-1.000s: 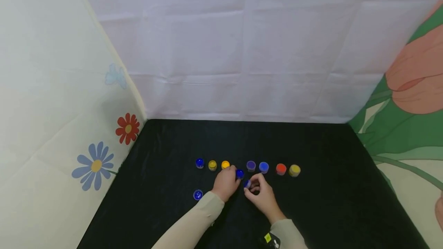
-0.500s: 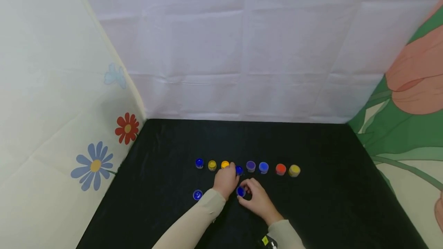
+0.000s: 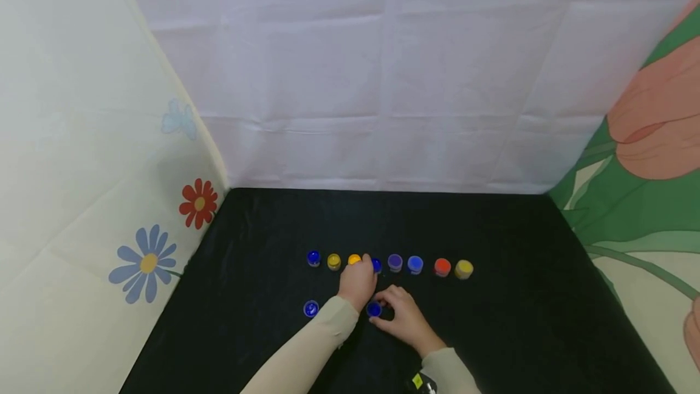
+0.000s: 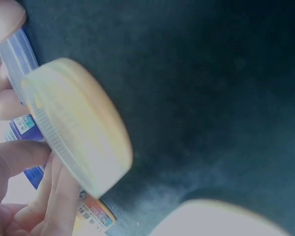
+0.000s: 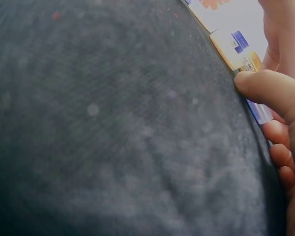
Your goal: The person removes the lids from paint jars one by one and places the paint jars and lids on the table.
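In the head view my left hand (image 3: 356, 284) grips a small blue paint jar (image 3: 376, 266) in the row, its fingers partly covering it. My right hand (image 3: 406, 320) pinches a round blue lid (image 3: 374, 309) between thumb and fingers, low over the black cloth in front of that jar. In the right wrist view the lid's edge (image 5: 259, 112) shows beneath the thumb. Close to the left wrist camera, a translucent yellowish lid (image 4: 81, 128) stands out against the cloth; my left forearm hides that spot in the head view. Another blue lid (image 3: 311, 309) lies left of my left wrist.
Along the row stand a blue jar (image 3: 313, 258), a yellow jar (image 3: 334, 261), an orange-yellow jar (image 3: 354, 258), a purple jar (image 3: 395, 262), a lighter blue jar (image 3: 415, 264), a red jar (image 3: 442, 267) and a pale yellow jar (image 3: 463, 269). White cloth (image 3: 377, 78) hangs behind.
My left hand has shifted the blue jar slightly back into the row. My right hand has brought the lid down, left and toward me, turning it from tilted to flat.
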### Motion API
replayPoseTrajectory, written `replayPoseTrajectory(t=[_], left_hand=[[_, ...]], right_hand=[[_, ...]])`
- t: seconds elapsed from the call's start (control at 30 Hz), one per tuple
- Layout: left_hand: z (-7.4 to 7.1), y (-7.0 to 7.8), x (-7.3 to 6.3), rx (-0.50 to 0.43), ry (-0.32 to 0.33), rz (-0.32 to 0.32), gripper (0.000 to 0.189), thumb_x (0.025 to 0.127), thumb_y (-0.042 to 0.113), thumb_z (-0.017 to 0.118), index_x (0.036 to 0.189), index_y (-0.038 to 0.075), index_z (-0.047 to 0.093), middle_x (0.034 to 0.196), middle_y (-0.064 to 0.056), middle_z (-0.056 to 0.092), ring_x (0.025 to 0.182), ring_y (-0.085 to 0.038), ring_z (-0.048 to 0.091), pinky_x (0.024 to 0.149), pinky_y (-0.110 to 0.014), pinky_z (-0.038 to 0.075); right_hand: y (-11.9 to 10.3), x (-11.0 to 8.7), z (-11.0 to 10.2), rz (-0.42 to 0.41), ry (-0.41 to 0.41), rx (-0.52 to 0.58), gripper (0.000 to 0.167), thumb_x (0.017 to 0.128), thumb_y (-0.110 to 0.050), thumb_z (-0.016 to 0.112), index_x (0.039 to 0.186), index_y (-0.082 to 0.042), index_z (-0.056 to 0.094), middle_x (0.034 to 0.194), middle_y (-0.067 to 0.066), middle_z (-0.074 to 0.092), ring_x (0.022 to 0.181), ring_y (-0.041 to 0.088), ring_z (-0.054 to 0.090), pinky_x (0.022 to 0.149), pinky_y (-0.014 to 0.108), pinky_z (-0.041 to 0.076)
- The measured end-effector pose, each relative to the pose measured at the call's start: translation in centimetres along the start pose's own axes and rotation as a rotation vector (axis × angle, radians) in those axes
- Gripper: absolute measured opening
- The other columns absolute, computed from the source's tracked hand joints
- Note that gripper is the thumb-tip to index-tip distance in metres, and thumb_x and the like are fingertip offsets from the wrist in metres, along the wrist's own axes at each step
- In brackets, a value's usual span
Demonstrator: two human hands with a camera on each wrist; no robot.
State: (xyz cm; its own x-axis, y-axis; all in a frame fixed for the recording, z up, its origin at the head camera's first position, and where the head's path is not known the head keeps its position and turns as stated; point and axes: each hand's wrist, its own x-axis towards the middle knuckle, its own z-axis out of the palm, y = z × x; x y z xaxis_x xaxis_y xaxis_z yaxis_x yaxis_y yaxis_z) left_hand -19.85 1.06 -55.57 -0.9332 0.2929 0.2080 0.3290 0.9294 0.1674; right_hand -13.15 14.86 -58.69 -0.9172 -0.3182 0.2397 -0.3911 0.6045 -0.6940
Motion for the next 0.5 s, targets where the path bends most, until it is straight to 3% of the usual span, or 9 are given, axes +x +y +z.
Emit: replayPoseTrajectory(t=[0.27, 0.5], left_hand=[[0.14, 0.16, 0.34, 0.034, -0.017, -0.033, 0.031, 0.095, 0.025, 0.073, 0.107, -0.001, 0.064, 0.057, -0.004, 0.057, 0.045, -0.016, 0.058, 0.045, -0.029, 0.052], [0.03, 0.23, 0.36, 0.032, -0.057, -0.047, 0.030, 0.097, 0.027, 0.071, 0.106, -0.001, 0.064, 0.056, -0.003, 0.055, 0.045, -0.015, 0.058, 0.046, -0.028, 0.053]], right_hand=[[-0.22, 0.04, -0.05, 0.019, -0.039, -0.016, 0.032, 0.077, -0.026, 0.088, 0.102, -0.015, 0.071, 0.088, -0.011, 0.055, 0.081, 0.006, 0.046, 0.076, 0.033, 0.041], [-0.09, -0.13, 0.01, -0.005, -0.021, -0.014, 0.032, 0.077, -0.026, 0.089, 0.102, -0.016, 0.072, 0.087, -0.012, 0.056, 0.080, 0.004, 0.046, 0.076, 0.034, 0.041]])
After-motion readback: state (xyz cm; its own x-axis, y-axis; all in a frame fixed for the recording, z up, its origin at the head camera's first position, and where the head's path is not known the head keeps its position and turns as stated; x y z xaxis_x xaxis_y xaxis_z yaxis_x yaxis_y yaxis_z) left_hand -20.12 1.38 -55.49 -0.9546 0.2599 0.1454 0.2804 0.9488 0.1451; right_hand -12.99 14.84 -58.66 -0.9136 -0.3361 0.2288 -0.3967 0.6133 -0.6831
